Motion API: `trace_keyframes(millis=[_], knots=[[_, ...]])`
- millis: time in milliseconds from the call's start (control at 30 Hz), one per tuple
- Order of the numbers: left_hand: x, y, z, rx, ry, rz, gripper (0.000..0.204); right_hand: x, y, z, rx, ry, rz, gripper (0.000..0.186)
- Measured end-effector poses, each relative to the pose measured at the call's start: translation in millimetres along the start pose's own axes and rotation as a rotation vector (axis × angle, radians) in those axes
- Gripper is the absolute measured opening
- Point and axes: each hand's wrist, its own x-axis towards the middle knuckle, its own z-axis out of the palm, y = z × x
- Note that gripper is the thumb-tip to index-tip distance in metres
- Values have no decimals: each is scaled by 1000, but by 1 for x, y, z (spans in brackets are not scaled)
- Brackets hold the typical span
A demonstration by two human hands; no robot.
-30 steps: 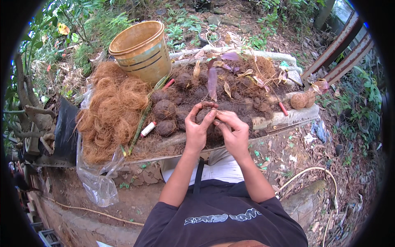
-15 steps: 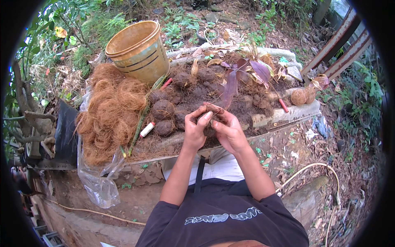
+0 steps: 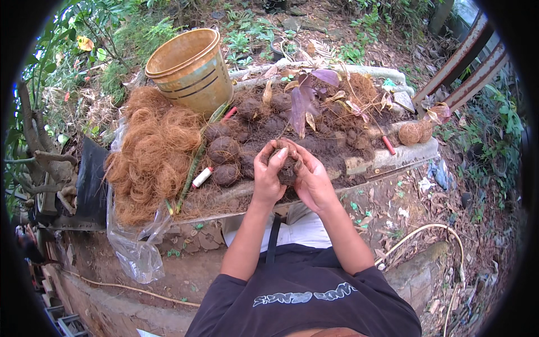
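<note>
Both my hands are cupped around a dark clump of soil (image 3: pixel 287 173) above the near edge of the soil bed. My left hand (image 3: pixel 268 171) curls round its left side, the thumb lying over the top. My right hand (image 3: pixel 307 175) presses from the other side, its fingers wrapped behind the clump. Just beyond the fingers stands a purple-leaved plant (image 3: pixel 302 106); whether its stem runs into the clump is hidden. Several round soil balls (image 3: pixel 223 149) rest to the left of my hands, near a white thread spool (image 3: pixel 202 177).
A heap of brown coconut fibre (image 3: pixel 151 151) lies left on clear plastic (image 3: pixel 137 255), with a worn yellow bucket (image 3: pixel 196 78) behind it. A red-handled tool (image 3: pixel 388 145) and two fibre-wrapped balls (image 3: pixel 411 133) lie right. A pale hose (image 3: pixel 432 226) curves over the ground.
The purple leaves have swung and tilted to the left. My fingers have shifted around the clump, and more of its dark underside shows between my hands.
</note>
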Motion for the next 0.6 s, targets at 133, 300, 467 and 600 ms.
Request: trace_keyframes(millis=[133, 300, 467, 600], knots=[[3, -3, -4, 61, 78, 1, 18, 1, -1, -1, -228, -5, -51, 77], [2, -5, -1, 202, 119, 83, 20, 6, 5, -12, -349, -14, -69, 78], [2, -11, -14, 326, 1, 163, 24, 5, 3, -9, -356, -16, -22, 84], [-7, -14, -8, 340, 141, 129, 32, 2, 4, -12, -368, -14, 1, 87]])
